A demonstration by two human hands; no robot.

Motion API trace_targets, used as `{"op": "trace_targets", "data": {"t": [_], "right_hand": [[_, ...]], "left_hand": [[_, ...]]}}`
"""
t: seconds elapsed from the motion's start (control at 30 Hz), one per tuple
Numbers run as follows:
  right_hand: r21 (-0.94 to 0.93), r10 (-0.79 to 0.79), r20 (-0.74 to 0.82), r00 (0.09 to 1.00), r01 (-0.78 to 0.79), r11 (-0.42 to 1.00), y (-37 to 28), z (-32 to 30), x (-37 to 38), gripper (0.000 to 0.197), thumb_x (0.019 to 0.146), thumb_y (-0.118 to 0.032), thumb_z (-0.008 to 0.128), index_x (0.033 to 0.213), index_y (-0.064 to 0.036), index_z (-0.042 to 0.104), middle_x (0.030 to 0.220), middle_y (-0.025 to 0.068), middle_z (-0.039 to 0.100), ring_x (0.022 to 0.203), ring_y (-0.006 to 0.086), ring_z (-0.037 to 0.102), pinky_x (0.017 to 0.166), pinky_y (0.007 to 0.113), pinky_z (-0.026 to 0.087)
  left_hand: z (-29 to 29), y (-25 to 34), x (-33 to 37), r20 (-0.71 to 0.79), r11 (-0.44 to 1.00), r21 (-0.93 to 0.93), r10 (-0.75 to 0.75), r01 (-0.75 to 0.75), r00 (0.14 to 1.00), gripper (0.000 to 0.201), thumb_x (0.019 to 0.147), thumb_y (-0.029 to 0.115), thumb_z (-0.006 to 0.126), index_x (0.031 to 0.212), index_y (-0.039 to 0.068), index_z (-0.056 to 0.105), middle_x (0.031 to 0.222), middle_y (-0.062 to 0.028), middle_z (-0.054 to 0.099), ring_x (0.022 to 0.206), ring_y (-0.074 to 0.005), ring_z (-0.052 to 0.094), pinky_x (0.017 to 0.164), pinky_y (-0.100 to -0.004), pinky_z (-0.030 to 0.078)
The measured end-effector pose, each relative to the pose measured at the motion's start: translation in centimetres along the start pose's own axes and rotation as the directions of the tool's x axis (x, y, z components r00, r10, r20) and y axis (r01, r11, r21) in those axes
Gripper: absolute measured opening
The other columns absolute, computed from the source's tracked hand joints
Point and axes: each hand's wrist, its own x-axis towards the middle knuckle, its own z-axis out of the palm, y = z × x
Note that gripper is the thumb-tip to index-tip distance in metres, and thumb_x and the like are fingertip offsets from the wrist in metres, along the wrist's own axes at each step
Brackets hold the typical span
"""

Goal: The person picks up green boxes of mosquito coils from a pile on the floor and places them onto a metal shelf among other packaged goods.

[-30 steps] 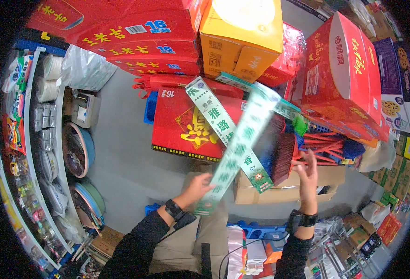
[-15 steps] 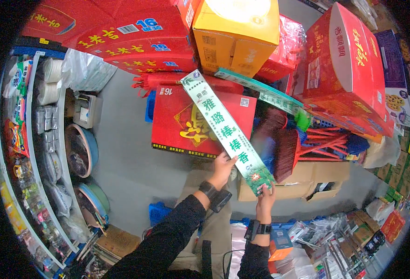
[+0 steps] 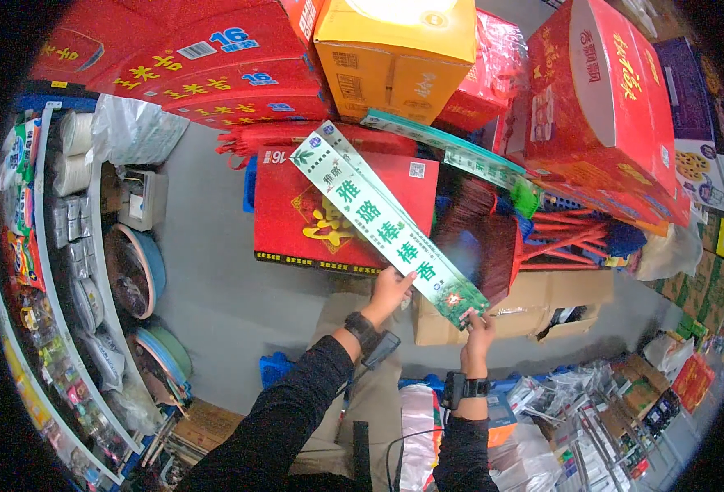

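Observation:
My left hand (image 3: 392, 293) is closed around the lower middle of long, flat incense boxes (image 3: 378, 220), white and green with a leafy print. Two overlap slightly fanned, one edge showing behind the other at the far end. My right hand (image 3: 478, 334) pinches their near right corner, thumb on the front face. The boxes slant from far left to near right, above a red gift carton (image 3: 296, 213) with a gold emblem. Similar long teal boxes (image 3: 436, 145) lie beyond, against an orange carton (image 3: 395, 70).
Stacked red drink cartons (image 3: 239, 74) stand far left, a big red carton (image 3: 600, 115) far right. Dark red broom heads (image 3: 481, 238) and red handles lie beside a brown cardboard box (image 3: 534, 307). Shelves (image 3: 75, 271) and plastic basins (image 3: 153, 271) line the left.
The held boxes have separated slightly, so a second one's edge now shows. My right hand has shifted a little right, and the surroundings have slid slightly left in view.

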Motion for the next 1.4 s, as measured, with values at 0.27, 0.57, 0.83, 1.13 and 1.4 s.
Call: {"op": "trace_targets", "data": {"t": [0.27,0.57,0.83,1.13,1.4], "right_hand": [[-0.561,-0.562,0.024,0.827,0.476,0.677,-1.5,-1.2,5.2,0.041,0.079,-0.02,0.059,0.109,0.0035,0.044,0.094,0.0138,0.053,0.09,0.0205,0.049,0.081,0.03,0.038],[-0.561,-0.281,0.429,0.859,0.497,0.662,-5.3,4.1,7.4,0.048,0.087,-0.035,0.042,0.108,0.0066,0.049,0.106,0.0174,0.054,0.101,0.0222,0.049,0.088,0.029,0.035],[-0.651,0.146,0.678,0.721,0.496,0.575,-2.2,5.6,5.8,0.059,0.084,-0.038,0.047,0.123,0.0034,0.034,0.119,0.0197,0.043,0.111,0.0239,0.041,0.094,0.031,0.029],[-0.672,0.443,0.729,0.522,0.424,0.607,-5.0,7.6,4.9,0.087,0.056,-0.025,0.078,0.124,0.003,0.032,0.108,0.0152,0.052,0.099,0.0195,0.05,0.085,0.03,0.039],[-0.439,0.356,0.823,0.444,0.098,0.893,-2.2,6.5,-3.8,0.06,0.061,-0.008,0.071,0.113,0.002,0.043,0.095,0.0094,0.058,0.083,0.0153,0.057,0.073,0.028,0.046]], "left_hand": [[-1.3,0.8,0.4,0.106,0.998,0.043,-0.045,0.04,0.993,0.031,0.076,0.026,0.062,0.086,-0.003,0.053,0.068,-0.0062,0.058,0.051,-0.01,0.053,0.042,-0.0219,0.042],[-1.6,1.1,0.0,0.162,0.98,-0.041,-0.185,0.194,0.969,0.043,0.079,0.032,0.059,0.107,0.003,0.045,0.1,-0.0065,0.054,0.091,-0.0158,0.051,0.073,-0.032,0.041],[-0.6,1.3,-0.1,0.325,0.935,-0.261,-0.15,0.241,0.934,0.034,0.083,0.023,0.054,0.112,0.007,0.045,0.108,-0.0045,0.052,0.097,-0.0178,0.05,0.082,-0.0369,0.04],[0.0,-0.4,-0.1,0.291,0.891,-0.415,-0.064,0.186,0.954,0.035,0.081,0.018,0.056,0.111,0.001,0.046,0.107,-0.0057,0.053,0.097,-0.0168,0.05,0.081,-0.0301,0.041],[-4.1,-1.9,-6.0,0.265,0.831,-0.532,-0.023,0.166,0.964,0.046,0.067,-0.008,0.058,0.111,-0.004,0.045,0.107,-0.0138,0.054,0.098,-0.0223,0.053,0.085,-0.0351,0.042]]}}
